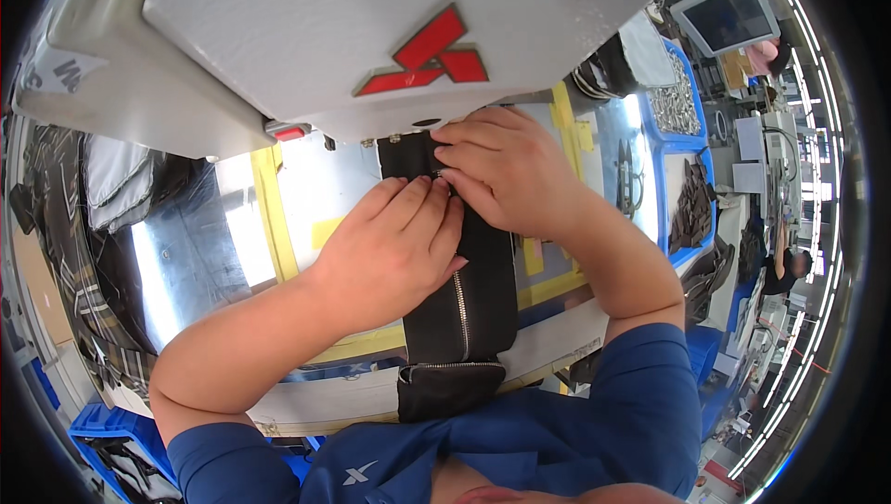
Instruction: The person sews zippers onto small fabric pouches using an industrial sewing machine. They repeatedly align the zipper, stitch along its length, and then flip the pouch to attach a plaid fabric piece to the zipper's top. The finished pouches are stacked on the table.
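We find the left hand [394,239] with its fingers bunched and curled down onto the black strip [494,290], the thumb lower and apart; we cannot tell whether it pinches the cloth, since the knuckles cover the contact; the right hand [510,174], reaching in from the other side, pinches the strip's upper part between thumb and fingertips, beside the tips of the left; room beyond the fingertips is slight, as the lower edge of the machine head [325,54] stands just past them; more space lies left of the left hand, over the metal plate [320,179], as far as a band of yellow tape [269,212]; the strip runs beneath both hands and on toward the person's chest, its folded end [445,397] crossing the near edge of the table [325,404]; we record the strip as dark woven-looking cloth, long and flat, with a silvery toothed zipper [461,304] along its length; the plate is smooth and reflective, the machine casing pale grey with a fine-grained finish; farther right, we note a dark scissor-like tool [629,179], then a blue bin of small shiny metal pieces [676,107] and another holding dark pieces [691,202]; at far left hangs plaid cloth [88,263]; at upper right stands a screen [727,17], tilted.
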`<state>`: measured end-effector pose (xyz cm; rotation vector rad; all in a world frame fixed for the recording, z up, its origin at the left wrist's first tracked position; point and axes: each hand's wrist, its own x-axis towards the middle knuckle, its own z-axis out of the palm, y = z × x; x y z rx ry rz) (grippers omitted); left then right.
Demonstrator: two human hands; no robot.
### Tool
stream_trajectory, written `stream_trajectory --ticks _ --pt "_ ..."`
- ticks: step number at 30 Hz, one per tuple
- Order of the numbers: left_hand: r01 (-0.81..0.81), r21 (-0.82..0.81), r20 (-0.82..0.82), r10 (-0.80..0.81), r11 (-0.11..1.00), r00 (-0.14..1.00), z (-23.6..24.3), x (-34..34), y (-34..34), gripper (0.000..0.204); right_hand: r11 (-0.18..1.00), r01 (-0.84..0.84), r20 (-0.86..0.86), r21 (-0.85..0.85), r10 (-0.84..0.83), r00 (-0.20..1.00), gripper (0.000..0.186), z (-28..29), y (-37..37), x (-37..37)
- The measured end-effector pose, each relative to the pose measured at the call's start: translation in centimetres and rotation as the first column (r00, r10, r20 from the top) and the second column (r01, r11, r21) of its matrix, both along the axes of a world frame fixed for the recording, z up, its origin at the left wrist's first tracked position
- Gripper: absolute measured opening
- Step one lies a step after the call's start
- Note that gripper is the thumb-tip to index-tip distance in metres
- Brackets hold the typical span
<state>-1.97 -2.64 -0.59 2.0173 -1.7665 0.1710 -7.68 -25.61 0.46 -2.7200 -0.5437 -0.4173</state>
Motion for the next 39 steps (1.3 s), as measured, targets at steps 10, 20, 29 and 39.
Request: stream_trajectory --ticks 10,20,29,39 --pt "-0.146 0.035 -0.048 0.147 0.989 0.988 0.1 1.0 -0.2 0.071 1.0 0.014 -0.021 -0.001 -0.014 1.0 0.023 0.1 -0.2 -0.2" --pt "-0.119 0.148 -0.055 0.128 0.982 0.99 1.0 1.8 -0.1 0.073 0.999 0.023 -0.118 0.048 -0.017 0.993 0.02 0.1 -0.3 -0.4" --pt "-0.154 0.153 -0.046 0.163 0.976 0.986 1.2 1.6 0.0 0.076 0.997 0.047 -0.438 0.057 -0.017 0.899 0.028 3.0 -0.9 -0.3" --pt "-0.278 0.225 0.054 0.273 0.934 0.96 2.0 1.9 0.6 0.073 0.999 0.016 -0.406 0.035 0.0 0.914 0.029 3.2 1.5 2.6"
